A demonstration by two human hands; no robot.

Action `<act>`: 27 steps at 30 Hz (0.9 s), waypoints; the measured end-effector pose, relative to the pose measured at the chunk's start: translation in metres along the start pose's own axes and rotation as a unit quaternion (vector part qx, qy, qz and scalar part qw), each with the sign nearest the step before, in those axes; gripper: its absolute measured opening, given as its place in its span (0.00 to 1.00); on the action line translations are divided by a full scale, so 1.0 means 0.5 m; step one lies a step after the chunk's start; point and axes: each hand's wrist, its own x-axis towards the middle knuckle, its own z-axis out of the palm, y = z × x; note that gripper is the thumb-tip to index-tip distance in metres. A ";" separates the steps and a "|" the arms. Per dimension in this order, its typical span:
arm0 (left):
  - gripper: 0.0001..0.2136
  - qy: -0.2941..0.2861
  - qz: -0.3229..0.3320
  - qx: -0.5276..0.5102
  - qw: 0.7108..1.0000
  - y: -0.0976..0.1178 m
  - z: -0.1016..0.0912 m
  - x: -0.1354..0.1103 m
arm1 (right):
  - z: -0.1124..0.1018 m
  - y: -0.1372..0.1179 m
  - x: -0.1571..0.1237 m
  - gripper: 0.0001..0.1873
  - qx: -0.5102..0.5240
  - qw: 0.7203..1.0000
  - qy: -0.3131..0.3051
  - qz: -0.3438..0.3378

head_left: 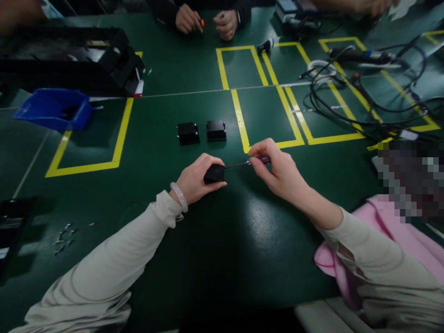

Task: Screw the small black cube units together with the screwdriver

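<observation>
My left hand is closed around a small black box-shaped part, held low over the green table. In my right hand is a screwdriver with a dark handle, pinched between thumb and fingers. Its thin shaft points left, and the tip meets the right side of the black part; whether it sits in a screw is too small to tell. Just beyond my hands, two similar black parts stand side by side, a left one and a right one, with small metal bits at their sides.
Several loose screws lie at the left. Behind them are a blue bin and black trays. Coiled cables cover the right. Across the table are another person's hands. Pink cloth lies by my right arm.
</observation>
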 end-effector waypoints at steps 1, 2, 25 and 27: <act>0.18 0.001 -0.001 0.000 1.000 0.000 0.000 0.000 | 0.000 0.000 0.000 0.01 0.000 1.000 -0.003 0.002; 0.18 0.001 -0.002 -0.001 1.000 0.000 0.000 0.000 | 0.000 0.000 0.001 0.03 0.000 1.000 -0.005 0.006; 0.18 -0.010 -0.009 -0.003 1.000 0.002 -0.002 0.001 | 0.003 -0.003 -0.002 0.06 -0.001 1.000 0.007 0.021; 0.18 -0.011 -0.010 -0.005 1.000 0.002 -0.002 0.001 | 0.003 -0.002 -0.002 0.06 0.001 1.000 0.013 0.027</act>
